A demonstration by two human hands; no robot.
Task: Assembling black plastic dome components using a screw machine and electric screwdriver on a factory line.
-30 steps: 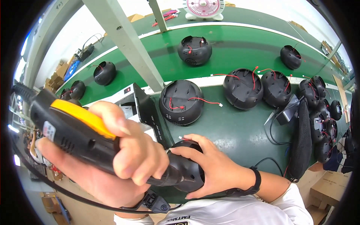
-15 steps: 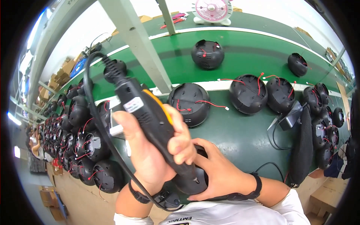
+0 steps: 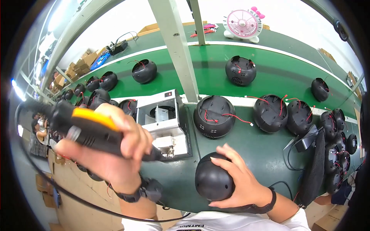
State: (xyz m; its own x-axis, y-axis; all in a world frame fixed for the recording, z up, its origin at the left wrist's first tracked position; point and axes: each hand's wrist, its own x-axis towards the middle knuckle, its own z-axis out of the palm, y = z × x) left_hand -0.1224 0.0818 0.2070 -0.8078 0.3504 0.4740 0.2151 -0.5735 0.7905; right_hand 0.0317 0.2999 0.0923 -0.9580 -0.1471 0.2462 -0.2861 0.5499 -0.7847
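Note:
My left hand (image 3: 127, 165) is wrapped around a black electric screwdriver (image 3: 98, 136) with a yellow lever and a thick cable. The driver lies almost level, its tip at the small metal mechanism of a screw feeder (image 3: 183, 133), a box with an open top. Motion blurs the driver's rear end; the exact contact at the tip cannot be made out. My right hand (image 3: 248, 183) grips a round black plastic housing (image 3: 211, 181) from its right side, near the front of the bench, with small holes showing in its smooth face.
Beyond my hands stands an open black housing (image 3: 214, 125) with red wires; more line the bench to the right and left. A green conveyor belt (image 3: 208, 82) carries several housings. A metal post (image 3: 175, 46) rises behind the feeder. A pink-and-white fan (image 3: 242, 24) stands at the back.
The screwdriver has left the housing and swung left, tipping from steep to nearly level, its tip now at the feeder. The housing's smooth face has come into view as my right hand keeps hold.

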